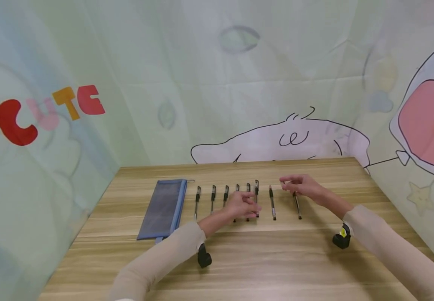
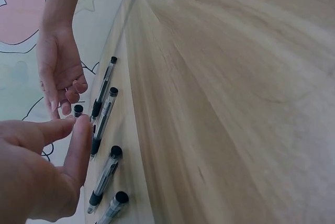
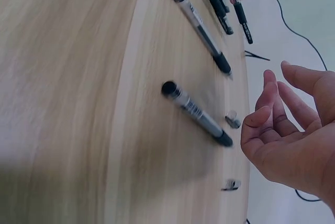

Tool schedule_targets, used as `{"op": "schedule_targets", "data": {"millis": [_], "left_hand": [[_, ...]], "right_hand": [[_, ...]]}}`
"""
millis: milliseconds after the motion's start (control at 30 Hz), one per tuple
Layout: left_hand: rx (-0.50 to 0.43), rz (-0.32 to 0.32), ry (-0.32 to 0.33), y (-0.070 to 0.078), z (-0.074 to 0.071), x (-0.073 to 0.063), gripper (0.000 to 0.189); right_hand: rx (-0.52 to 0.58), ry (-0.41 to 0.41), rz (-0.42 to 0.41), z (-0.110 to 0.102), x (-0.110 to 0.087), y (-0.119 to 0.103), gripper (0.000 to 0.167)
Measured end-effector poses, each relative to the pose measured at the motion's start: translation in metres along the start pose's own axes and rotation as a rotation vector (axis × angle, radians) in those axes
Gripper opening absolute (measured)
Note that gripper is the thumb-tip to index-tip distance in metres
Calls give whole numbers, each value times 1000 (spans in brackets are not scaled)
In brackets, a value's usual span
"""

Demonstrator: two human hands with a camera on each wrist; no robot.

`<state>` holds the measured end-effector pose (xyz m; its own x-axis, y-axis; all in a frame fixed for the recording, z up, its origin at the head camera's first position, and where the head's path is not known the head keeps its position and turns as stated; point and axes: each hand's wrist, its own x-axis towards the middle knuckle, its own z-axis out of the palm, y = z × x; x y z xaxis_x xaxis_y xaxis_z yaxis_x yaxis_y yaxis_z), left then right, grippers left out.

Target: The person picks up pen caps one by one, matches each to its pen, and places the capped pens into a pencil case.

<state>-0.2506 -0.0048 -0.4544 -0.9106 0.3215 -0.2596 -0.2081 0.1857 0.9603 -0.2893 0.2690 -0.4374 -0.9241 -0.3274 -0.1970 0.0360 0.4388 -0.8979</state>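
Backdrop (image 1: 145, 62) — "CUTE" (image 1: 47, 123); print on pen (image 3: 199, 115) — blurred.

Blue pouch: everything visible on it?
The pouch is flat and roughly rectangular, with a greyish, mesh-like panel, blue edging and what looks like a zip band along its right side. A small pull sticks out at the far right corner. It lies on the table, left of the pens. The left hand is clear of it; contact with the left sleeve is unclear.
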Motion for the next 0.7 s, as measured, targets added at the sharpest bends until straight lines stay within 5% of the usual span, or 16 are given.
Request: {"op": "schedule_targets", "data": {"millis": [433,700], "left_hand": [[153,87,-47,-7,19,14,72],[435,153,-18,-3,26,14,63]], "right_hand": [[1,11,11,-10,-9,12,57],[6,13,12,-12,-10,16,56]]}}
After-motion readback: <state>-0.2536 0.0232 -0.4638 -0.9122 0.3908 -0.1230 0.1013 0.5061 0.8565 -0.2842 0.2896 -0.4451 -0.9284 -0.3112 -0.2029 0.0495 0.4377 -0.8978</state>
